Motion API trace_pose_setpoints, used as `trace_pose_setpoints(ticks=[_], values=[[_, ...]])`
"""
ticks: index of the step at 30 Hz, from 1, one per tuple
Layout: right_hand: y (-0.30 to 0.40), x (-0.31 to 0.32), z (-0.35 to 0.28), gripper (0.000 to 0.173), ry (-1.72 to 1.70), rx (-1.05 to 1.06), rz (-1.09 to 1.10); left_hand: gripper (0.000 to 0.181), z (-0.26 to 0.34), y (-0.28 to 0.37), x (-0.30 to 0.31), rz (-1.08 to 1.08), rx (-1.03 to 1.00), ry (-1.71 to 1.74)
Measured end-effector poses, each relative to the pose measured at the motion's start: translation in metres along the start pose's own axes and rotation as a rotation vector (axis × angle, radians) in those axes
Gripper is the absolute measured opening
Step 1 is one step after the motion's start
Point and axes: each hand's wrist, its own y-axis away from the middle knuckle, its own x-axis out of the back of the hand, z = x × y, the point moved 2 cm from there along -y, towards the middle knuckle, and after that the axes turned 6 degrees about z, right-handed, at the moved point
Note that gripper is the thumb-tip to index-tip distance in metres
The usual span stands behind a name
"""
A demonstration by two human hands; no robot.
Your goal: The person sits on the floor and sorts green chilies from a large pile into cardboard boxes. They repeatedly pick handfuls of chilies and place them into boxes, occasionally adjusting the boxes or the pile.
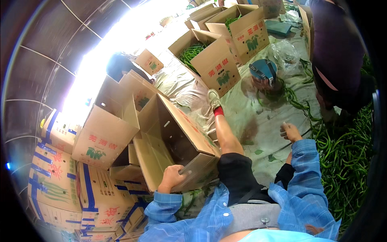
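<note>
My left hand (173, 178) grips the near wall of an open cardboard box (196, 169), with the fingers over its rim. The inside of this tilted box looks bare. My right hand (289, 132) hangs above the pale ground sheet (260, 136), its fingers loosely curled and apart, with nothing visible in it. On the right, a large heap of long green chili peppers (341, 157) lies beside my right sleeve. My outstretched leg (226, 136) lies between the box and the sheet.
Open boxes (110, 133) and taped cartons (54, 178) are stacked at left. Ahead stand a box of green peppers (216, 68) and another partly filled box (251, 39). A round blue-topped stool (262, 69) stands on the sheet. A person in dark clothes (335, 54) is at right.
</note>
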Motion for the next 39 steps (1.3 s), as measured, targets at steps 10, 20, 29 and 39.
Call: trace_pose_setpoints(ticks=[10, 20, 29, 39], values=[[-0.057, -0.046, -0.037, 0.041, 0.172, 0.099, -0.154, 0.029, 0.01, -0.011, -0.008, -0.117, 0.036, 0.198], [-0.086, -0.055, -0.024, 0.046, 0.858, 0.615, -0.287, 0.023, 0.014, -0.028, -0.015, -0.112, 0.012, 0.113], [-0.05, -0.026, -0.043, 0.048, 0.896, 0.421, -0.307, 0.028, 0.028, -0.023, -0.009, -0.041, 0.019, 0.093], [-0.038, -0.026, -0.047, 0.049, 0.948, 0.321, -0.28, 0.033, -0.078, -0.09, 0.087, 0.357, -0.009, -0.14]])
